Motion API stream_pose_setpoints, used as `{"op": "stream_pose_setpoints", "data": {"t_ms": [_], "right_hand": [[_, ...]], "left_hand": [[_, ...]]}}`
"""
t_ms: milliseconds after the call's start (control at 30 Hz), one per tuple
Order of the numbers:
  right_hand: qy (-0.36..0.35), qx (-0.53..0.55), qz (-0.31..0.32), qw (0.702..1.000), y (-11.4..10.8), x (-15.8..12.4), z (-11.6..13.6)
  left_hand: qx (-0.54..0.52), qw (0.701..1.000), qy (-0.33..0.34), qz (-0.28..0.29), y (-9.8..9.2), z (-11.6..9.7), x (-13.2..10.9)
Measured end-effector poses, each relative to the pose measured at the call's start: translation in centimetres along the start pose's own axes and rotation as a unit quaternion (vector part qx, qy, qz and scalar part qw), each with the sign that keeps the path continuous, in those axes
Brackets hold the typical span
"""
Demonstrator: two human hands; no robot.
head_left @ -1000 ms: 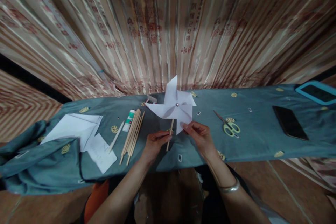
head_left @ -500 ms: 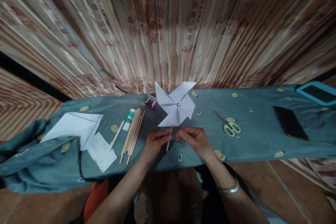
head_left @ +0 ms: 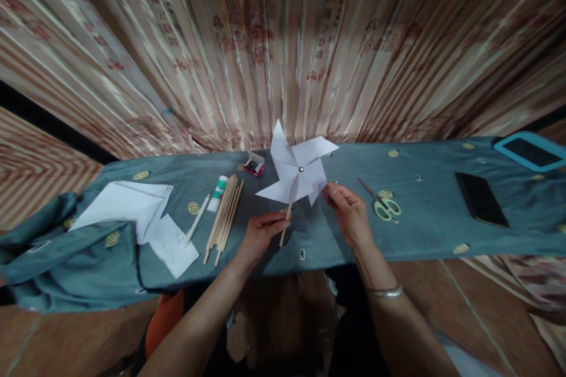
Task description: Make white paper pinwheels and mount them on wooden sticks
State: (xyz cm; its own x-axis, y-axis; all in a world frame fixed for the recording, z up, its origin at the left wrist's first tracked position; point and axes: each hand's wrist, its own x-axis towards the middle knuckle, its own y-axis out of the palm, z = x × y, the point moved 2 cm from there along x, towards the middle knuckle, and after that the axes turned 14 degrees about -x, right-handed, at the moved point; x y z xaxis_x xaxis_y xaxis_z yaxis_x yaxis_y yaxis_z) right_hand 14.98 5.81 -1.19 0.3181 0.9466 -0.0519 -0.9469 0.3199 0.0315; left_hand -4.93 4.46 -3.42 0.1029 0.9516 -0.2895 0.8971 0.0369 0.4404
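A white paper pinwheel (head_left: 308, 179) with a shiny pin head (head_left: 301, 169) at its middle stands up from a thin wooden stick (head_left: 288, 216). My left hand (head_left: 260, 237) is closed round that stick, pinching it below the blades between thumb and fingers. Beside the lower right blade is my right hand (head_left: 348, 212), its thumb and fingertips pinched together at the paper's edge. The contact there is small and partly hidden by the fingers.
Left of the pinwheel lie several wooden sticks (head_left: 224, 218), a glue stick (head_left: 217, 193), a white pencil (head_left: 197, 219), folded paper (head_left: 121, 206) and a small open box of pins (head_left: 253, 166). To the right are scissors (head_left: 384, 205), a black phone (head_left: 481, 199) and a blue-framed tablet (head_left: 533, 151).
The pinwheel's blades have turned a little clockwise. My right hand has moved from beside the stick up and right to the blade's edge, while my left hand keeps its hold.
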Motion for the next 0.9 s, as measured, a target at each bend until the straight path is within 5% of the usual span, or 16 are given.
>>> {"op": "stream_pose_setpoints", "data": {"t_ms": [900], "right_hand": [[-0.009,-0.070,0.145,0.987,2.9,-2.5,1.2]], "left_hand": [[-0.010,0.999,0.014,0.037,0.3,-0.3,-0.3]]}}
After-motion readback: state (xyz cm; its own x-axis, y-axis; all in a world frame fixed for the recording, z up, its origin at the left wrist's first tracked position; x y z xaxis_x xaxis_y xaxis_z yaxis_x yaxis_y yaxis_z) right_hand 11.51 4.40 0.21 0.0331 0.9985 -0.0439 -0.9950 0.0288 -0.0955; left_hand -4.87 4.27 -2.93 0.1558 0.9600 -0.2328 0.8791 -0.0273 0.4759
